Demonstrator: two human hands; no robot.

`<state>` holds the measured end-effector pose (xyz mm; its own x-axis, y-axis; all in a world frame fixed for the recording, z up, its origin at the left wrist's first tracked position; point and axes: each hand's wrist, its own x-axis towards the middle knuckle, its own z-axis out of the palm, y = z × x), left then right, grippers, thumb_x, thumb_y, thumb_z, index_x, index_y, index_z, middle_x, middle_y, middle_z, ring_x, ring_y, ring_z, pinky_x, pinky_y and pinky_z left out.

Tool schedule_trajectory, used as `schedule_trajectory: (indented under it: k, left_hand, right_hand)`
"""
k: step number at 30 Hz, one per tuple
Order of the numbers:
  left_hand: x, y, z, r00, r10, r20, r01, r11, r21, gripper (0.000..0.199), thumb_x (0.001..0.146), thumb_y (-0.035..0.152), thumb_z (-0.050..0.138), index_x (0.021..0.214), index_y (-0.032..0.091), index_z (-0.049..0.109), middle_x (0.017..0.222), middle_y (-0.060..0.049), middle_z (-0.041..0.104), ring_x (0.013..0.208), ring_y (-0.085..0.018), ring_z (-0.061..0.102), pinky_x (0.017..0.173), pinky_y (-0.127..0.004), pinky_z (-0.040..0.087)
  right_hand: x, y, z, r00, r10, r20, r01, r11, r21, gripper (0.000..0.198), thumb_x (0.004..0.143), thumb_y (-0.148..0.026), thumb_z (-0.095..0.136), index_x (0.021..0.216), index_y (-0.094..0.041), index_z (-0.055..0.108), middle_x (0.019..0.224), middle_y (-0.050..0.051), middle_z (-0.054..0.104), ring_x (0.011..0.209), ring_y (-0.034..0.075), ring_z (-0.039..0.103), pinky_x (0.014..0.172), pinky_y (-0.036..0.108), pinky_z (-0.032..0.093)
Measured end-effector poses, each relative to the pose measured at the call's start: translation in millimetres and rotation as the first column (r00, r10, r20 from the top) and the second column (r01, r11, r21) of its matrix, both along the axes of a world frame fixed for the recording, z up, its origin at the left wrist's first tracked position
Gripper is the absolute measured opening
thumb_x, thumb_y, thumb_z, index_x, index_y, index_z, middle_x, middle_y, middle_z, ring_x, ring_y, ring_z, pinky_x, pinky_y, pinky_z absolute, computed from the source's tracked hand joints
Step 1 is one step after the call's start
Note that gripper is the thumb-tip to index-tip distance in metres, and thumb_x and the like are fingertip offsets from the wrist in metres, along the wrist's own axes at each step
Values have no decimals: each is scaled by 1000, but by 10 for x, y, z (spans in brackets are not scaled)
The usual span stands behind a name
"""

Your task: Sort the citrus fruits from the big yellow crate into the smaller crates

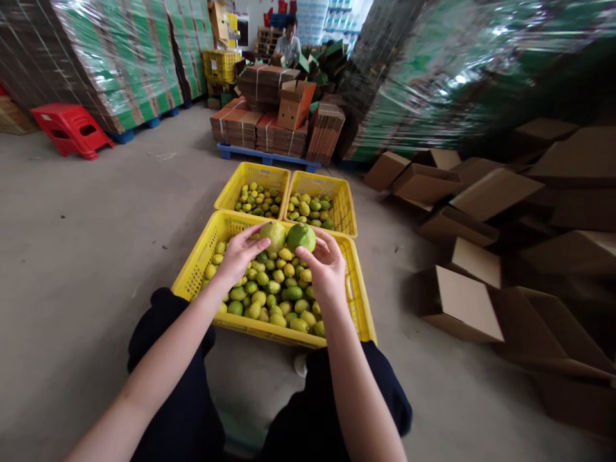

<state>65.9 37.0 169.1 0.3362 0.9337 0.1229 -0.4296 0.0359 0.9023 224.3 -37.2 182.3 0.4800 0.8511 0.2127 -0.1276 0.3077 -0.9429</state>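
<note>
Left hand: the left hand [238, 253] pinches a yellow-green fruit [273, 236] between thumb and fingers, the fruit lying just beyond the thumb tip, on the hand's right.
Right hand: the right hand [330, 266] pinches a darker green fruit [301, 239], thumb on its near side and fingers curled at its right; the fruit lies to the left of the palm.
Held pair: side by side between the two hands, raised over the far part of the near crate; whether their skins touch is hard to tell.
Near crate: the yellow near crate [269, 328] sits before the person's knees, below both hands, with loose fruit [276, 292] in greens and yellows spread inside.
Far crates: a far left crate [225, 194] and a far right crate [345, 208], both yellow, stand beyond it, with similar fruit in each.
Cartons: brown cartons [466, 301] lie jumbled on the floor at right.
Pallet: a blue pallet [264, 156] at the far side bears bundled cardboard [262, 86].
Stool: a red stool [72, 128] stands far left.
</note>
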Motion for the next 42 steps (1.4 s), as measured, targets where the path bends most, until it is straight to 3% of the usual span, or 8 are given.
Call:
schedule_trajectory:
  k: [6,13,16,19,22,29,35,42]
  left_hand:
    - [80,-18,-72,985,172,12,-161,940,-302,29,78,42,74,91,17,70,105,-11,74,109,-26,66,90,-38,56]
    - [69,-109,10,990,-54,-128,17,960,-279,36,64,28,84,97,19,70,109,-8,72,104,-26,67,85,-34,56]
    - [74,-87,22,1000,-26,-10,21,947,-322,32,70,33,75,98,19,67,94,-6,72,85,-22,69,74,-33,58]
    - [79,-60,23,990,-24,140,79,913,-400,36,76,45,58,94,15,66,69,-5,66,64,-19,65,60,-31,56]
    - [83,-71,31,964,-37,263,147,898,-414,44,76,52,52,90,13,66,69,-8,65,70,-21,66,67,-34,58]
    - [201,-122,-80,909,60,411,90,938,-336,33,76,36,49,99,18,65,116,-10,68,127,-22,54,102,-36,50]
    - [319,-126,-212,894,132,428,56,915,-398,34,78,43,46,95,20,65,113,-8,70,126,-23,55,100,-38,51]
    - [397,-170,-219,878,253,407,-17,866,-501,20,73,35,50,76,20,62,94,-5,71,116,-20,60,99,-32,51]
  right_hand:
    - [-76,40,-61,979,155,-135,-173,975,-139,41,73,-49,74,104,-23,67,91,1,74,89,21,68,84,37,54]
    - [-186,70,-96,974,153,-170,-184,965,-188,38,66,-44,81,90,-19,65,83,-1,70,74,15,64,69,28,55]
    - [-178,90,-70,925,199,-324,-268,946,-185,34,69,-49,74,83,-20,61,67,-2,65,53,14,57,45,25,45]
    - [-157,127,-72,842,204,-498,-315,938,-147,34,71,-54,62,76,-21,59,56,-2,59,44,14,52,37,25,37]
    - [-123,165,-116,773,222,-594,-315,948,-55,33,70,-53,57,74,-20,60,59,2,60,56,20,60,49,32,49]
    - [-131,236,-251,672,157,-723,-143,986,81,21,63,-34,58,78,-20,64,84,6,71,95,25,67,83,39,54]
    - [-273,304,-312,656,55,-753,-13,998,62,23,67,-42,55,77,-24,66,81,4,71,92,26,66,90,46,52]
    - [-330,344,-379,663,86,-744,-31,996,88,20,64,-41,55,73,-24,62,75,2,66,82,22,64,90,43,53]
